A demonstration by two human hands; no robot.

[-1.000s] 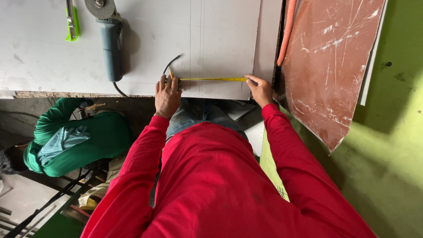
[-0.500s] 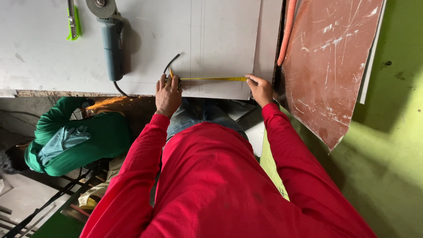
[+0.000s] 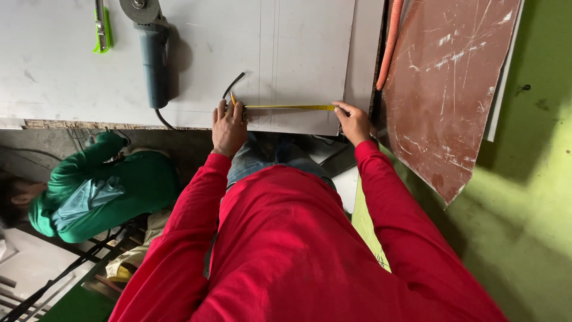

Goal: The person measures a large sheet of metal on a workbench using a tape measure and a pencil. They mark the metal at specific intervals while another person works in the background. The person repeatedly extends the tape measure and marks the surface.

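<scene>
While the yellow tape measure (image 3: 290, 107) lies stretched flat along the near edge of the pale grey sheet (image 3: 298, 53), both hands press down on it, one at each end. The left hand (image 3: 229, 126) rests at the tape's left end with its fingers curled; its grip is closed on a pencil (image 3: 233, 98) whose orange tip points away from the body onto the sheet, just beside the tape. The right hand (image 3: 354, 121) pins the tape's other end near the sheet's right corner, fingertips pressed to the blade; how tight that grip is cannot be told. Faint straight lines run across the sheet above the tape.

The sheet covers the bench (image 3: 71, 124), whose rough edge shows under it at the left. Farther up the sheet, well apart from the hands, a blue-grey angle grinder (image 3: 152, 48) lies with its disc toward the far side and its black cord (image 3: 229, 88) curving toward the left hand. A green-handled utility knife (image 3: 102, 27) lies to the left of the grinder. An orange hose (image 3: 390, 42) runs along the sheet's right edge, next to a scratched reddish-brown panel (image 3: 453, 89). Below the bench's left side, another person in a green shirt (image 3: 101, 197) crouches.
</scene>
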